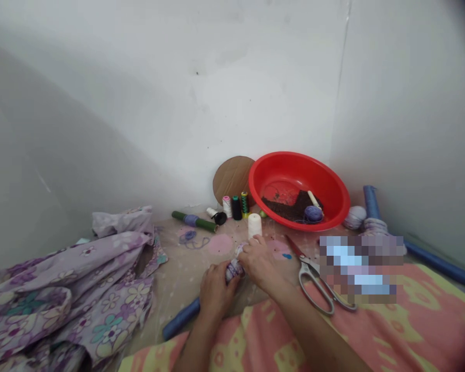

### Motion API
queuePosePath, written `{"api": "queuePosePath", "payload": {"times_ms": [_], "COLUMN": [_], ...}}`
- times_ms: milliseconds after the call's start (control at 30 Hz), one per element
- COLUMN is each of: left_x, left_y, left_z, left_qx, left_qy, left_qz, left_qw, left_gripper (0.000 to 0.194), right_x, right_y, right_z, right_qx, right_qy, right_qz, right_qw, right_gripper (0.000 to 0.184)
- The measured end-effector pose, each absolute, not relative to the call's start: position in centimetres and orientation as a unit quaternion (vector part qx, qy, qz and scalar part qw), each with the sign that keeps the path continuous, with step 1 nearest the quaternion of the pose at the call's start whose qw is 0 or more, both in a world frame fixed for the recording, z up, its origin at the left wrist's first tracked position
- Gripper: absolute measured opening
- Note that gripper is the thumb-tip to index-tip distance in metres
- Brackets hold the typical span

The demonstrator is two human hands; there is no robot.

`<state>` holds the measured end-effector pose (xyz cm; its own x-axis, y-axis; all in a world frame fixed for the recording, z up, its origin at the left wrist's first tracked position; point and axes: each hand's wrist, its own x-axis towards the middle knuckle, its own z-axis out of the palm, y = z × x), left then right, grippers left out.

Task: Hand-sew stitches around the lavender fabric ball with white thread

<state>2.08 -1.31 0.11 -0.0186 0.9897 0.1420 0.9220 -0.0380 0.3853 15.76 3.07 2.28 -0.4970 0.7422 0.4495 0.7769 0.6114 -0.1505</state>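
One blue rod [181, 319], slanting from your lower left to upper right, its purple-and-white wrap [234, 272] between your hands: left hand [215, 288] nearer the bare end, fingers curled round the wrap; right hand [259, 260] beyond, fingers bent, pinch undeterminable.

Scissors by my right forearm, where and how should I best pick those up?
I'd take the scissors by their grey handles, coming from your near side, probably with the right hand once free of the yarn. The loops face you while the reddish blades point away, so this should avoid their edges.
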Motion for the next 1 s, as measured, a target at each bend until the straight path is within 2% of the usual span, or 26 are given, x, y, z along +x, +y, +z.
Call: {"api": "queuePosePath", "payload": {"times_ms": [100, 300, 500, 1000], "left_x": [2.0, 2.0, 1.8, 1.9], "left_y": [-1.3, -1.3, -1.1, -1.2], "left_z": [0.1, 0.0, -0.2, -0.2], "left_qx": [0.695, 0.693, 0.698, 0.69], "left_qy": [0.687, 0.686, 0.678, 0.693], "left_qz": [0.194, 0.199, 0.215, 0.191], "left_qw": [0.084, 0.094, 0.084, 0.089], "left_gripper": [0.039, 0.04, 0.038, 0.041], "right_x": [16.0, 17.8, 18.8, 19.3], "right_y": [2.9, 2.4, 2.1, 2.5], "right_z": [2.3, 2.4, 2.5, 1.8], "right_qx": [-0.463, -0.531, -0.546, -0.563], "right_qy": [-0.84, -0.71, -0.634, -0.571], "right_qz": [-0.037, -0.013, -0.009, -0.035], "right_qw": [0.28, 0.462, 0.547, 0.597], "right_gripper": [0.019, 0.021, 0.022, 0.024]}}
